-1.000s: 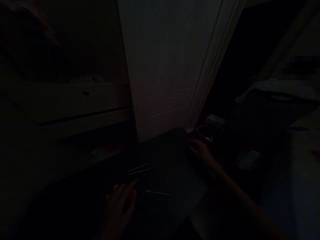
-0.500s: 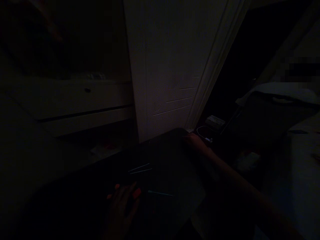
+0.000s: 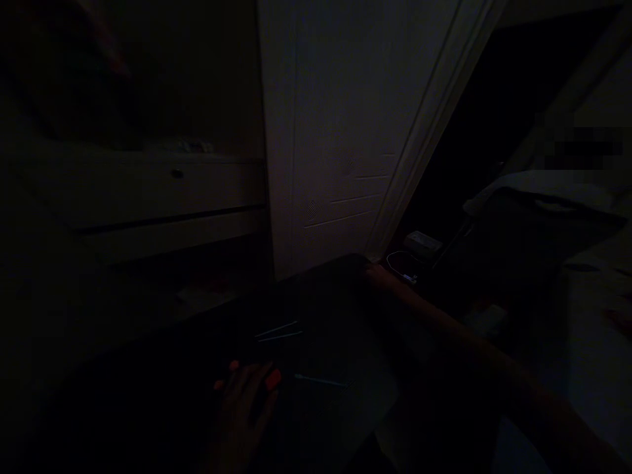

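The scene is very dark. My left hand point(image 3: 241, 408) lies over a dark table point(image 3: 340, 316), its fingers stretched forward and slightly apart. Small orange pieces show around its fingertips: an orange block point(image 3: 273, 379) at the right and two smaller ones at the left; their kind is unclear. Just ahead lie two thin pale sticks point(image 3: 280, 336), and to the right a thin bluish stick point(image 3: 322, 380). My right arm reaches across to the table's far right corner, where my right hand point(image 3: 379, 276) rests at the edge. Darkness hides its fingers.
A pale panelled door point(image 3: 340, 131) stands beyond the table. Left of it is a cabinet with a drawer point(image 3: 217, 187). Past the right corner, a white cable point(image 3: 395, 258) and a small box point(image 3: 422, 242) lie low down. Dark fabric point(image 3: 523, 230) hangs at the right.
The view has shifted slightly and looks a little darker at the edges. Both hands stay in about the same places on the table.
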The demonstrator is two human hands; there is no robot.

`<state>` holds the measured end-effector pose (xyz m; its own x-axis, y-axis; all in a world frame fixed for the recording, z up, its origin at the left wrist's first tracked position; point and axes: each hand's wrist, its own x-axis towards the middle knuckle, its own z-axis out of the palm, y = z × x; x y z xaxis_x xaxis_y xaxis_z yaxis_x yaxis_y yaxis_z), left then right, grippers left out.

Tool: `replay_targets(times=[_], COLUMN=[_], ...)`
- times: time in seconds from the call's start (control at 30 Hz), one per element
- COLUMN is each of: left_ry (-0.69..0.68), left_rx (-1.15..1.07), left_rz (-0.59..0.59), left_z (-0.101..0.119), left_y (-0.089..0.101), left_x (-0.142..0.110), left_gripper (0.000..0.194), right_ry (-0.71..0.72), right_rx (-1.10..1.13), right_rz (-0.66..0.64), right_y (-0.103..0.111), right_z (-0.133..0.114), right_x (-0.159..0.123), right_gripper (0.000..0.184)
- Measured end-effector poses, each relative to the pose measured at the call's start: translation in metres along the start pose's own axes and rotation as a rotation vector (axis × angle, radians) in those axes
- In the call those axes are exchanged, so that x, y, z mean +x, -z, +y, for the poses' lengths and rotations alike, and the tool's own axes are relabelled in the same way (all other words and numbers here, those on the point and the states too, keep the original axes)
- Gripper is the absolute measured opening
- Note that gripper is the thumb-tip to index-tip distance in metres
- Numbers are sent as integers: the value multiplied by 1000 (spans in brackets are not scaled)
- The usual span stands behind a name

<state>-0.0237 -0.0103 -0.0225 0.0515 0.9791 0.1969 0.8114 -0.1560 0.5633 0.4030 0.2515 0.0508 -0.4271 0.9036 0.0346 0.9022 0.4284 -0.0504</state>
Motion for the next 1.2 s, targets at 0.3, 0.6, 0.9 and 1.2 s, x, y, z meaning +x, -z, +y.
replay_targets(times=[0.3,0.6,0.9,1.2], left_ry=[5,-4,-4,57], left_rx=[-33,-51,-29,-49], left_rz=[-21,32,44,-24], left_z=[6,0,0,-5], left_y=[8,3,1,6], left_x=[2,2,4,4], left_gripper=[43,42,42,46], right_ry=[-170,-214,-224,-258], right_rx=[117,245,301,517], right_rz=[-90,-11,38,95], right_y=[3,12,2,18], right_z=[-4,15,17,-4], right_x=[-5,-14,-22,-25], right_gripper=[30,32,32,32])
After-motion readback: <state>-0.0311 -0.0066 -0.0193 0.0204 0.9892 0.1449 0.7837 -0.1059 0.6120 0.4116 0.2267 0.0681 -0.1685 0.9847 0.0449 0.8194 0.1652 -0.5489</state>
